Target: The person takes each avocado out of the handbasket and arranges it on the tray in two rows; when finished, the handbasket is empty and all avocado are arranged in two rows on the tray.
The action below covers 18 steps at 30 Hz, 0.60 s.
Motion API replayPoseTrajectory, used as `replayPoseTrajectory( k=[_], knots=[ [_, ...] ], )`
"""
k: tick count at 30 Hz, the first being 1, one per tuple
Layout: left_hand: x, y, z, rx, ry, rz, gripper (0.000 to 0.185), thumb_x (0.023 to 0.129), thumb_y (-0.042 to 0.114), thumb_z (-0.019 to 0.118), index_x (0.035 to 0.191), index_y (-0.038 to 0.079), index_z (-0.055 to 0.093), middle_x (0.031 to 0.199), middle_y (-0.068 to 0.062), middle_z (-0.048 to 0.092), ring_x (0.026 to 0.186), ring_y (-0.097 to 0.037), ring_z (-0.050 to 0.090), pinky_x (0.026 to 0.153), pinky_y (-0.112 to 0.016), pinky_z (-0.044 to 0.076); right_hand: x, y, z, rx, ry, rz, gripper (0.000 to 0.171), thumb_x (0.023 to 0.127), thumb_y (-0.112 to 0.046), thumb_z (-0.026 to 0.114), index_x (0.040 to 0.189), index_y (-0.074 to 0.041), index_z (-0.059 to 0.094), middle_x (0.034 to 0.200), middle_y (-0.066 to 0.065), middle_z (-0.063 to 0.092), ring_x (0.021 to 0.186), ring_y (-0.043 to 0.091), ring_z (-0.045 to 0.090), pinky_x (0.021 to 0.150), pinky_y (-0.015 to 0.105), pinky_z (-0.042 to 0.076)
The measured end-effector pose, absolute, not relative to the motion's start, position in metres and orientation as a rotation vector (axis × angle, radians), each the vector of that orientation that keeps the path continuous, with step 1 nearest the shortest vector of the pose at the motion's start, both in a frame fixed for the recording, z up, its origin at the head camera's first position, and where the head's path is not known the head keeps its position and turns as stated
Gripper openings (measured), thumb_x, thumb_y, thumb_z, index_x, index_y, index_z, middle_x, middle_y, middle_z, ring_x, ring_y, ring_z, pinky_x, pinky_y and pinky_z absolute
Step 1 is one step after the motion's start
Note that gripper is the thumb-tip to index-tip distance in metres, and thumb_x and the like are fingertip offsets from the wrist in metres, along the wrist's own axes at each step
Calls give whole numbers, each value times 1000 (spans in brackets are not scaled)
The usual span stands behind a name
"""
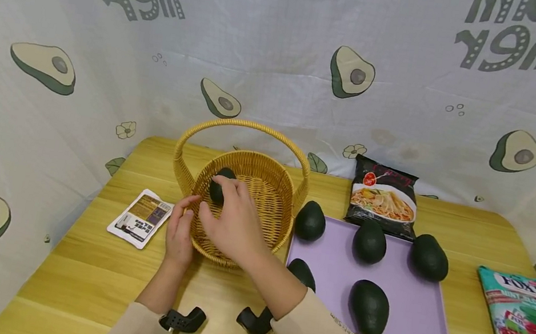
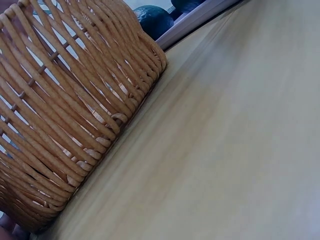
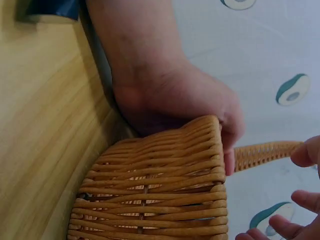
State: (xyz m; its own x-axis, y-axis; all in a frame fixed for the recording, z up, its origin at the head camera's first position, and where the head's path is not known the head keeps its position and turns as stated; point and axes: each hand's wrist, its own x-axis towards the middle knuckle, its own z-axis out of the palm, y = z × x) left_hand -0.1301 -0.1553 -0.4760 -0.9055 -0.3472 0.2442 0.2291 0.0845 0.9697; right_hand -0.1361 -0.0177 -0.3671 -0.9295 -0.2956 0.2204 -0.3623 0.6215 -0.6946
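Note:
A yellow woven basket [image 1: 269, 207] with a tall arched handle stands on the table. One dark green avocado [image 1: 216, 194] lies inside, against its left wall. My left hand [image 1: 180, 237] grips the basket's left rim, fingers curled over the edge, as the right wrist view shows. Over the basket's mouth reaches my right hand [image 1: 236, 223], its fingertips overlapping the avocado in the head view. Its fingers [image 3: 305, 200] appear spread in the right wrist view, with nothing between them.
Right of the basket, a lilac tray [image 1: 406, 320] bears several avocados [image 1: 368, 309]. A black noodle packet [image 1: 383, 198] lies behind the tray, a teal Fox's candy bag [image 1: 524, 315] at far right. A white-and-brown pouch [image 1: 141, 217] lies left of the basket. Printed curtain surrounds the table.

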Motion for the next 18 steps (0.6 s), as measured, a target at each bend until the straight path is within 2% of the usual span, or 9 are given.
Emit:
replayPoseTrajectory(
  k=[5,8,14,16,18],
  knots=[
    [-131,-156,-476,120,-1943,-1888,39,104,11,34,132,-3,58,139,-20,57,134,-7,45,115,-27,28,-157,-27,-372,394,-2770,1353,58,95,-32,62,149,-15,49,148,18,45,123,34,53,87,47,54],
    [-131,-156,-476,110,-1930,-1898,39,104,11,34,132,-4,57,138,-15,58,132,-4,45,114,-23,29,-169,-30,-377,294,-2785,1414,62,95,-33,63,152,-16,45,153,17,39,126,37,51,89,49,54],
    [-130,-155,-477,100,-1923,-1912,39,104,11,35,132,-5,56,128,14,59,130,-1,46,110,-17,31,-185,-36,-388,179,-2811,1440,69,95,-37,66,156,-17,39,158,19,33,135,40,46,98,54,52],
    [-130,-155,-478,102,-1919,-1914,39,104,11,35,132,-5,56,126,18,59,131,-1,46,111,-18,31,-187,-37,-392,181,-2830,1418,72,94,-38,67,157,-18,38,160,19,30,139,41,43,102,55,50],
    [-130,-155,-478,110,-1916,-1913,38,103,11,35,131,-5,56,126,16,59,131,-2,45,112,-19,30,-189,-39,-398,191,-2852,1392,75,94,-39,67,158,-20,36,163,19,26,143,43,39,104,58,48]
  ],
)
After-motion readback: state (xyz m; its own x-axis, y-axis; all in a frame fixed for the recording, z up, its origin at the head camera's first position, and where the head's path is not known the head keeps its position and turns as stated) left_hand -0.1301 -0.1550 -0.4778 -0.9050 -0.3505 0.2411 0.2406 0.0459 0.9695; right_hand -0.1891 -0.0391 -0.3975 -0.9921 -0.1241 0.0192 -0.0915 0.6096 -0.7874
